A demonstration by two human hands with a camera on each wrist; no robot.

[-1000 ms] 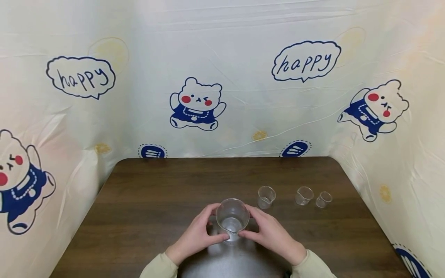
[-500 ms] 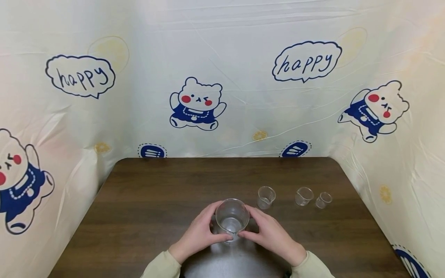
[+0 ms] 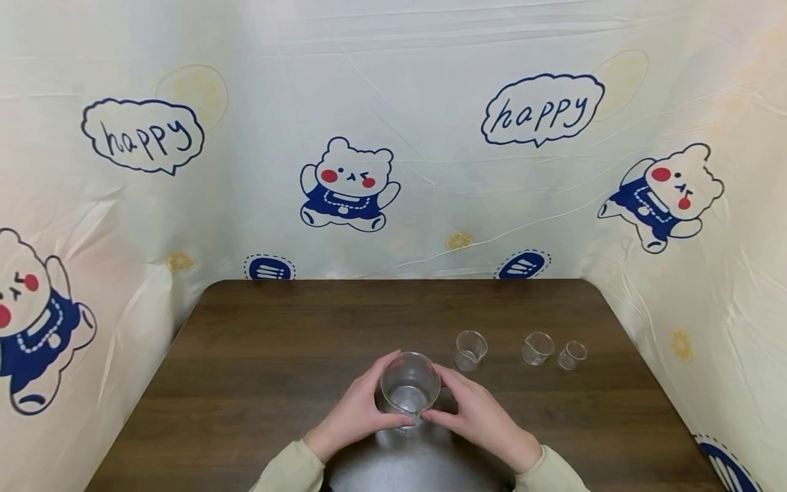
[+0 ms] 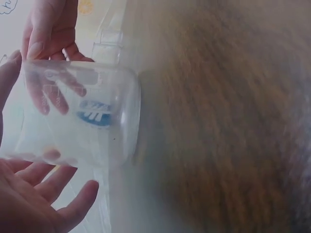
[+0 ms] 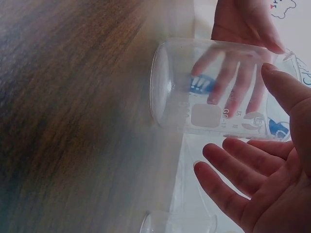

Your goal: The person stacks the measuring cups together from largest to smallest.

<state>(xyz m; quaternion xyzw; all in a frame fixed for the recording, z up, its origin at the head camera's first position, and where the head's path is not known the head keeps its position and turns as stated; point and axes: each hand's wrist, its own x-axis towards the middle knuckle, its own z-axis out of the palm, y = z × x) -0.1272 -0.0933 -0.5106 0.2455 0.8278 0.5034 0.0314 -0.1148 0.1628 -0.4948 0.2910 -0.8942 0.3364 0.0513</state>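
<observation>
A large clear glass beaker (image 3: pixel 410 386) is upright between both hands near the front middle of the table. My left hand (image 3: pixel 355 411) holds its left side, with the thumb at the front and the fingers around the far side. From the right, my right hand (image 3: pixel 482 413) grips it the same way, the two thumbs close together below the spout. White printed markings show on the beaker's wall (image 5: pixel 205 115) in the right wrist view. Its base is close to the tabletop; whether they touch I cannot tell.
Three smaller glass beakers stand to the right on the brown wooden table (image 3: pixel 277 342): one beaker (image 3: pixel 471 350) near my right hand, another beaker (image 3: pixel 537 348) farther right, and the smallest beaker (image 3: pixel 572 355) beside that. A printed curtain (image 3: pixel 430 205) surrounds the table.
My left hand has shifted slightly right and away from me along the large beaker's side. The right hand, the large beaker and the small beakers stay about where they were.
</observation>
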